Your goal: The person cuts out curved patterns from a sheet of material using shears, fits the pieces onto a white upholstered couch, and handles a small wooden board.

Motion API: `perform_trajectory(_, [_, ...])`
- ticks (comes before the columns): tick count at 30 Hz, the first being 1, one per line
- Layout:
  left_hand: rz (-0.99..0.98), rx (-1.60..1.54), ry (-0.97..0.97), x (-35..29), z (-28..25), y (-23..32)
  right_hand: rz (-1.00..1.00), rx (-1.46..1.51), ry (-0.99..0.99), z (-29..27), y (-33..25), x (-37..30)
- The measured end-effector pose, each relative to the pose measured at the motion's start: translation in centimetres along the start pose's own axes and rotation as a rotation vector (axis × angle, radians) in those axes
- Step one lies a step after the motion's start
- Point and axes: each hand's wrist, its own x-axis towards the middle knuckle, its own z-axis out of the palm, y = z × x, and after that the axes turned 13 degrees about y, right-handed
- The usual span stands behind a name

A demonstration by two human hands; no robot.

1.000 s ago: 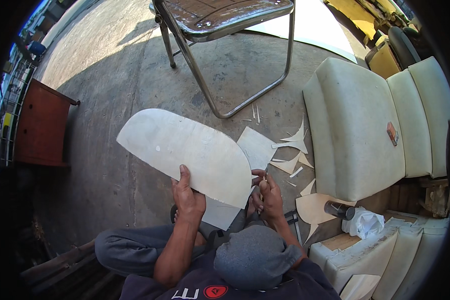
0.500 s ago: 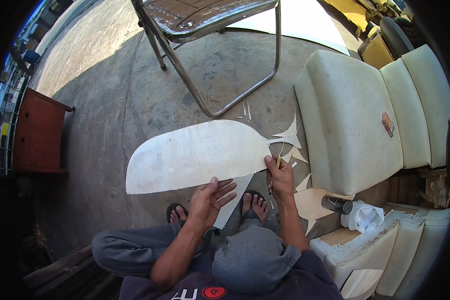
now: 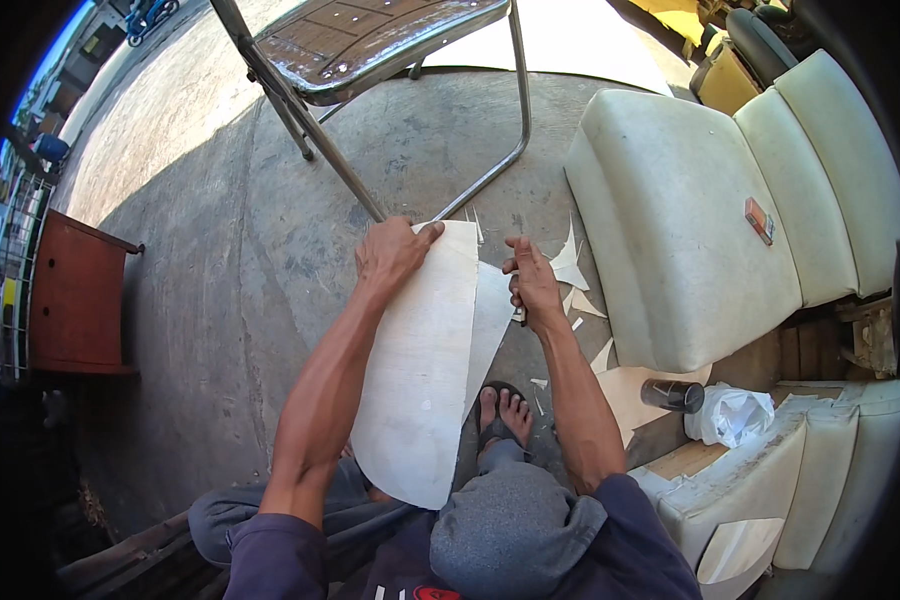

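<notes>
A thin pale board (image 3: 420,370) with one rounded end stands lengthwise between my arms, its rounded end close to my lap. My left hand (image 3: 395,255) grips the far end, thumb on top at the edge. Just right of that end, my right hand (image 3: 535,285) is closed around a slim cutter knife (image 3: 519,315); mostly its dark end shows below the fist. The blade is hidden, and this hand is apart from the board. Another pale sheet (image 3: 492,310) lies partly under the board.
Pointed offcuts (image 3: 568,265) litter the floor by a cream padded seat (image 3: 685,230) on the right. A dark cup (image 3: 672,395) lies beside a white plastic bag (image 3: 730,415). A metal-framed chair (image 3: 520,100) stands ahead; a red-brown cabinet (image 3: 80,290) is at left.
The board has turned from crosswise to lengthwise, its rounded end now toward me. My left hand has moved from the near edge to the far end. My right hand has let go of the board.
</notes>
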Motion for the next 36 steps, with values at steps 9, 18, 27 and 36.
perform_trajectory(9, [-0.314, -0.092, -0.122, 0.1, 8.7, -7.5, 0.268, 0.165, 0.035, 3.5, 9.7, -5.2])
perform_trajectory(18, [-0.473, -0.116, -0.259, -3.5, 15.6, -10.0, 0.316, -0.071, 0.160, 0.7, 14.5, -5.2])
perform_trajectory(27, [-0.476, -0.028, -0.252, -3.7, 16.3, -9.2, 0.173, -0.163, 0.224, 1.2, 16.9, -4.7])
perform_trajectory(36, [-0.481, -0.045, -0.197, -4.2, 15.8, -9.8, 0.158, -0.182, 0.211, 1.7, 16.0, -6.6])
